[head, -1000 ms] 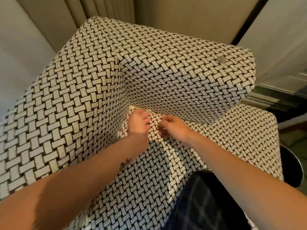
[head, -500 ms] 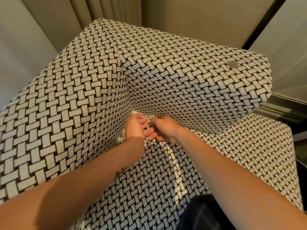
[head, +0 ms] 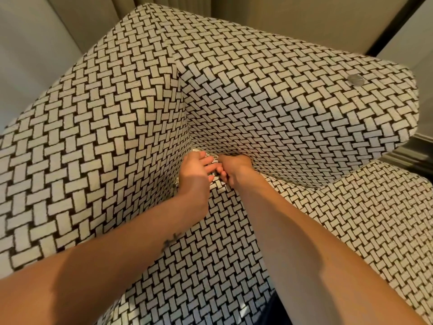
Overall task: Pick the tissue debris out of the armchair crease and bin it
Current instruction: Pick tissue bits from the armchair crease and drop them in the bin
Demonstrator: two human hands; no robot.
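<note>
pleated beige curtain (head: 126, 8) at top left, pale grey wall (head: 28, 43) left of it. plain beige wall (head: 293, 15) along top centre. dark slanted strip (head: 394, 24) at top right, lighter panel (head: 419, 48) just beside it on the right. dark stepped moulding (head: 419, 151) at right edge, lower down. small round grey disc (head: 355, 80) upper right, material unclear. dark fabric (head: 276, 313) at bottom edge.
</note>
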